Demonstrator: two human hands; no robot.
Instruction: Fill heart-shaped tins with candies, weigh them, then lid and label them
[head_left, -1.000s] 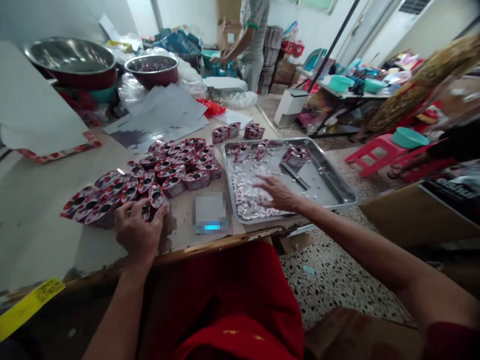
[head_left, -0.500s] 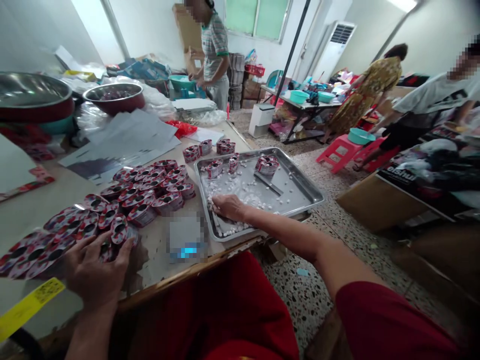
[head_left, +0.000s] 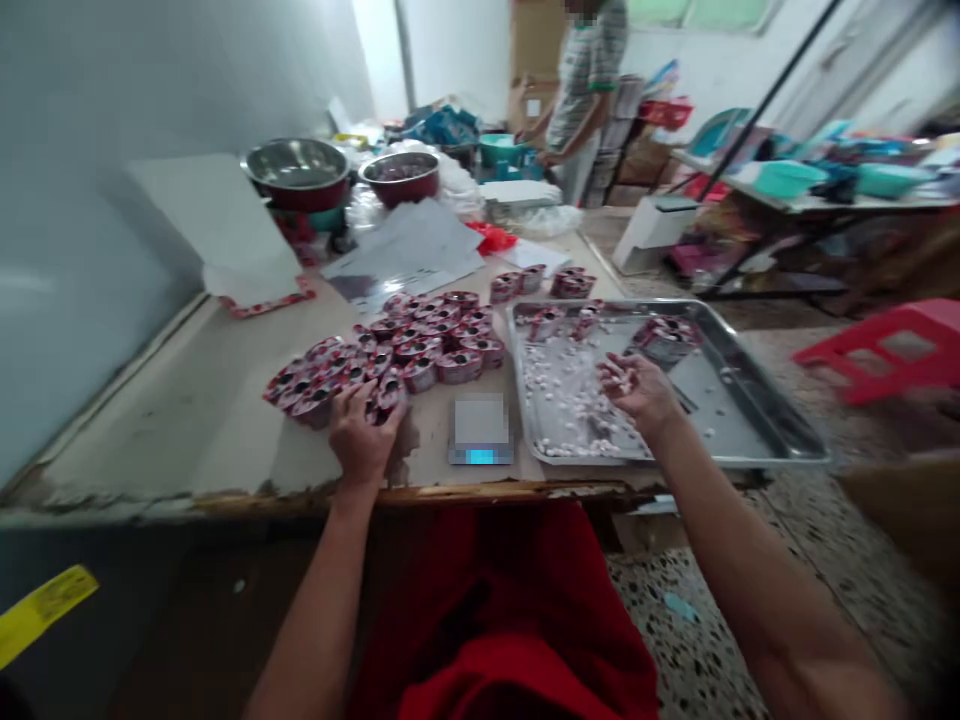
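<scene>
My left hand (head_left: 362,425) has its thumb and fingers around a small red-and-white patterned container (head_left: 389,393) at the near edge of a tight cluster of similar containers (head_left: 420,345). Each has a dark round opening on top. Raised over a metal tray (head_left: 757,400), my right hand (head_left: 636,390) is turned partly palm up, its fingers curled around some small white pellets. More white pellets (head_left: 585,440) lie scattered on the tray's left half. Several patterned containers (head_left: 666,338) stand in the tray, and a flat metal strip (head_left: 684,398) lies partly behind my right hand.
A small scale (head_left: 481,430) with a lit display sits between cluster and tray. Farther back are white sheets (head_left: 420,245), a bowl (head_left: 399,178) of wrapped pieces, an open white box (head_left: 225,215) and a person (head_left: 585,90) at a green basin. A red stool (head_left: 892,350) stands right.
My right hand has lifted from the tray's near left corner and moved right with white pellets in it. My left hand stays at the container. The view has swung left.
</scene>
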